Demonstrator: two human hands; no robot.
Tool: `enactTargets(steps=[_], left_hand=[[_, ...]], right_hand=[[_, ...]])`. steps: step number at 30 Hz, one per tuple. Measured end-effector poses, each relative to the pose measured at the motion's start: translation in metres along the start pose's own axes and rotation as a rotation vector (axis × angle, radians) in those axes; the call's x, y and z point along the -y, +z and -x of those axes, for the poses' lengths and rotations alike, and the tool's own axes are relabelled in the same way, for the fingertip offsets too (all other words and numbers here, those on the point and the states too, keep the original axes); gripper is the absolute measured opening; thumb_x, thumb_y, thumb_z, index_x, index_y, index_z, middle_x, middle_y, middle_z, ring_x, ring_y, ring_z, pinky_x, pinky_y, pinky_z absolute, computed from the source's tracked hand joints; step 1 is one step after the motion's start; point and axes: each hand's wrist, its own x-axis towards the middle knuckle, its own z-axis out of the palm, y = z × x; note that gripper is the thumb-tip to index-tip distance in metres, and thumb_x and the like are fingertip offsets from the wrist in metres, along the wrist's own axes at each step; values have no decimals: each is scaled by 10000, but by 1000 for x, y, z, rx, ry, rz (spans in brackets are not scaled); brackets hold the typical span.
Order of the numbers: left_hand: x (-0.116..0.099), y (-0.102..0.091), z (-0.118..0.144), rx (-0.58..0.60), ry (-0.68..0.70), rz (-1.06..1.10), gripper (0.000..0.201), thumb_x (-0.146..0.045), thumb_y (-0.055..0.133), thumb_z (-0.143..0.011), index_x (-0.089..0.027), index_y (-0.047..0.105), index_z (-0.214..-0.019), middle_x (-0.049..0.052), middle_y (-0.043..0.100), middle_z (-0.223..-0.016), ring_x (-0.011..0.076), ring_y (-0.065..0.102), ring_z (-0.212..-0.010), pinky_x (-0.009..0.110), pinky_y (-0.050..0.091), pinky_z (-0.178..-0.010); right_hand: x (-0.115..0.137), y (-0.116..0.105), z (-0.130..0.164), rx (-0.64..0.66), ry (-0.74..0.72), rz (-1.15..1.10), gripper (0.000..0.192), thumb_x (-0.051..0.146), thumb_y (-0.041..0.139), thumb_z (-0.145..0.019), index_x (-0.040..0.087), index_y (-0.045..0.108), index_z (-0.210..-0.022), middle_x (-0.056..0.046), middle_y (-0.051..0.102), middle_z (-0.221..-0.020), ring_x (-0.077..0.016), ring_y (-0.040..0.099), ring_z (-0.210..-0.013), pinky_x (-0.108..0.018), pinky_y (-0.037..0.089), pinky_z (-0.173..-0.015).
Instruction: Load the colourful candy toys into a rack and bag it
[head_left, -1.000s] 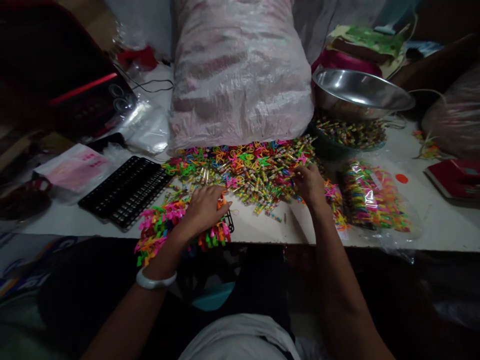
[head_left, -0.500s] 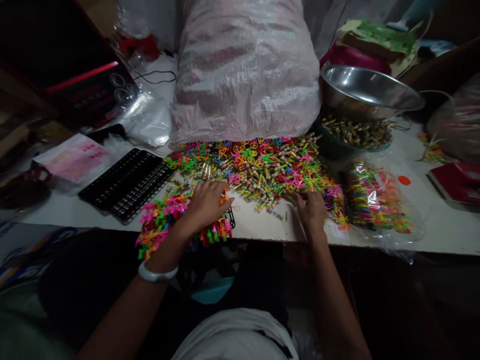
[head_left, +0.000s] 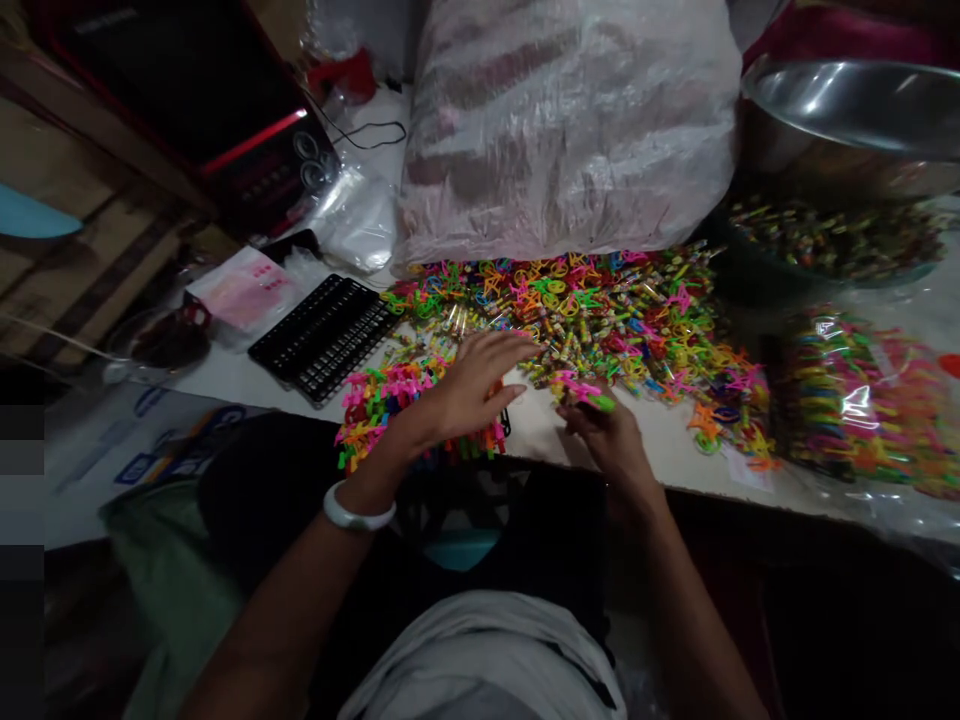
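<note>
My left hand [head_left: 476,385] is spread over a black rack filled with small colourful plastic toys [head_left: 375,400] at the table's front edge. Its fingers are stretched out and the thumb stands apart. In my right hand [head_left: 615,440] a small pink and green plastic toy [head_left: 581,392] is pinched, just above the table. Beyond both hands lies a wide loose heap of bright plastic figures and small wrapped tubes [head_left: 592,310]. Left of the filled rack rest black slotted trays [head_left: 322,335].
Behind the heap stands a large whitish sack [head_left: 570,130]. To the right are a metal bowl [head_left: 855,105] over a tub of small tubes [head_left: 840,235], and a clear bag packed with toys [head_left: 855,400]. Pink printed paper [head_left: 244,290] and clear plastic bags [head_left: 360,220] lie left.
My right hand has drawn back from the heap with the pink and green toy. My left hand's fingers have straightened over the rack. The view has turned, shifting the table's contents.
</note>
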Motion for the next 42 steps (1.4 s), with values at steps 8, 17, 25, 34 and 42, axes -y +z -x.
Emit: enactTargets(steps=[8,17,25,34,42], left_hand=[[-8,9,-13,-39,32,116,161,-246,554,-893,-163,642,-1000,73,671,-1001,189,604,-971,337,455,-879],[9,12,-8,96,8,-111,101,-257,583,-879,-217,661,-929,36,689,-1063,214,522,-1141,424,268,-1017],[12,-4,3,10,-97,-49,233,-246,452,-935,-227,660,-1038,51,624,-1252,204,474,-1241,423,306,-1065],[15,8,14,50,-164,-174,566,-513,431,-924,-214,401,-1404,126,484,-1387,251,388,-1308,462,255,-1103],[12,7,12,143,-148,-266,422,-528,394,-925,-232,694,-932,116,457,-1357,288,383,-1281,547,232,-1086]], right_hand=[[7,27,5,120,28,-105,284,459,655,-776,184,629,-842,15,604,-632,-122,570,-509,-245,452,-507],[-27,71,12,100,147,-166,282,431,673,-724,207,610,-882,9,663,-707,-165,623,-595,-278,516,-572],[-22,68,10,105,-82,219,147,240,565,-782,201,668,-879,-30,674,-846,-178,612,-782,-258,474,-685],[-38,65,5,294,-378,615,347,102,479,-824,205,588,-1137,-96,639,-1087,-198,618,-942,-256,494,-715],[-46,71,8,311,-337,690,422,101,491,-812,227,564,-1208,-100,629,-1152,-224,636,-968,-267,507,-684]])
